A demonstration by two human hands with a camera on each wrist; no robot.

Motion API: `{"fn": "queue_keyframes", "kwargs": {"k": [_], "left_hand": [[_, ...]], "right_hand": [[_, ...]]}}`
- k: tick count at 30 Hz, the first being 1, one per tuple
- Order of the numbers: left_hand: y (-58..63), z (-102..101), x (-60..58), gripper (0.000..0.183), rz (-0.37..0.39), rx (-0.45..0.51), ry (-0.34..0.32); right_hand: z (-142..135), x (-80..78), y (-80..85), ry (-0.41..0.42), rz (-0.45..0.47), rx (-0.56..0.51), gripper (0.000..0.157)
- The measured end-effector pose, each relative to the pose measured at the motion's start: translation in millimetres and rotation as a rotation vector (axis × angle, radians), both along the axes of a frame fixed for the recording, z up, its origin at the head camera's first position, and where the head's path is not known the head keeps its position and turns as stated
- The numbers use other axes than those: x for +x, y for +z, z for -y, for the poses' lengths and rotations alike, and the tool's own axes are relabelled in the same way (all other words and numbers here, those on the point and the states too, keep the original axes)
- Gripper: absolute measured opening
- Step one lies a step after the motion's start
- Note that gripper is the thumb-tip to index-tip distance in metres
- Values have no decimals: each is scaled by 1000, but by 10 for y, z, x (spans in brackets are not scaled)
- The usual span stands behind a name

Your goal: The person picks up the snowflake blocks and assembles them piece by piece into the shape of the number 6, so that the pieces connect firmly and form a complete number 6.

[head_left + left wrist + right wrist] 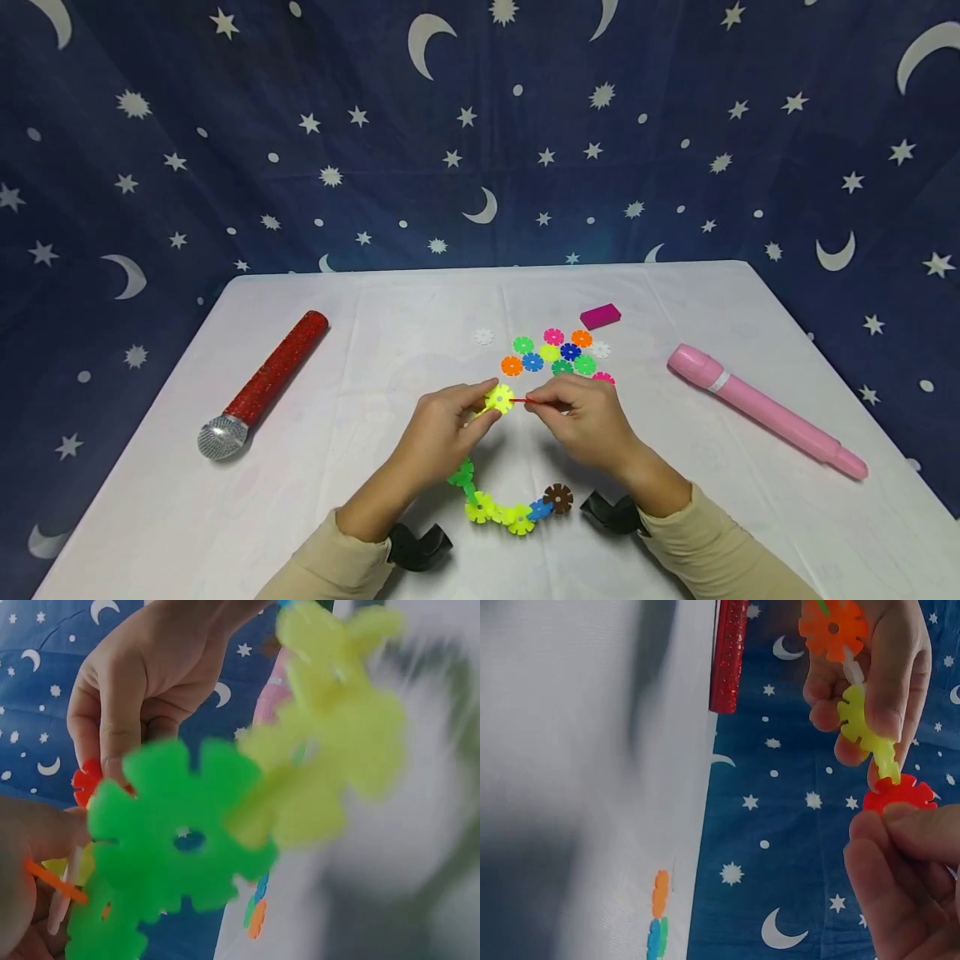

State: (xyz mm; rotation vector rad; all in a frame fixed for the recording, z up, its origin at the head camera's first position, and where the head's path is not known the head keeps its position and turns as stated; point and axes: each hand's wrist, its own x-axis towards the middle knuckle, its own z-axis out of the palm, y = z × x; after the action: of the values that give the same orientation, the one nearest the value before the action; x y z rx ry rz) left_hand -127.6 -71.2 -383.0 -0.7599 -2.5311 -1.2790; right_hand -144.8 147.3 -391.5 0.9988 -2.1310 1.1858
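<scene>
The left hand (446, 425) pinched a yellow disc (502, 392) between thumb and fingers, and the right hand (588, 417) pinched a red disc (521, 401). The hands stood just apart, with the red disc between them and touching yellow on its left. In the head view the yellow disc faced the camera, while the red one showed edge-on, its line running from hand to hand.

Both sat at one end of a chain (498, 513) of notched discs. An orange disc (849, 634) and a white disc (853, 671) showed by the left hand; below it the chain curved toward the body in an open U, its hollow facing the hands, and ended in a brown disc (558, 490) near the right wrist.

Ahead of the hands lay loose discs (550, 353), with a magenta block (600, 317) farther out. Left of the left hand, a red microphone (276, 367) pointed its silver head bodyward. Right of the right hand, a pink marker (772, 417) slanted, narrow tip bodyward; any print on its white band (719, 382) was too small to read.
</scene>
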Motion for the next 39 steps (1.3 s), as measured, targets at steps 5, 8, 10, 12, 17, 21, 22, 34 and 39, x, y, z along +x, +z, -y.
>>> {"fn": "queue_keyframes", "kwargs": {"k": [5, 8, 10, 12, 17, 21, 22, 34, 39], "left_hand": [[-10, -28, 6, 40, -22, -1, 7], [-8, -30, 5, 39, 3, 11, 16], [-10, -24, -5, 38, 29, 9, 25], [-16, -11, -20, 38, 62, 12, 41], [-43, 29, -68, 45, 148, 15, 48], [-80, 53, -101, 44, 202, -1, 26], [-88, 58, -108, 43, 212, -4, 24], [-119, 85, -134, 42, 299, 1, -3], [-114, 86, -128, 45, 310, 11, -13]], "right_hand": [[17, -3, -29, 3, -45, 5, 27], [0, -5, -19, -4, 28, 29, 25], [-45, -21, 9, -4, 141, 74, 27], [-126, -61, 53, -27, 279, 131, 31], [-475, -273, 58, -157, 558, 227, 39], [-743, -415, -37, -262, 682, 307, 39], [-791, -440, -63, -284, 697, 328, 39], [-902, -536, -227, -425, 723, 446, 33], [-885, -529, -209, -427, 703, 405, 27]]}}
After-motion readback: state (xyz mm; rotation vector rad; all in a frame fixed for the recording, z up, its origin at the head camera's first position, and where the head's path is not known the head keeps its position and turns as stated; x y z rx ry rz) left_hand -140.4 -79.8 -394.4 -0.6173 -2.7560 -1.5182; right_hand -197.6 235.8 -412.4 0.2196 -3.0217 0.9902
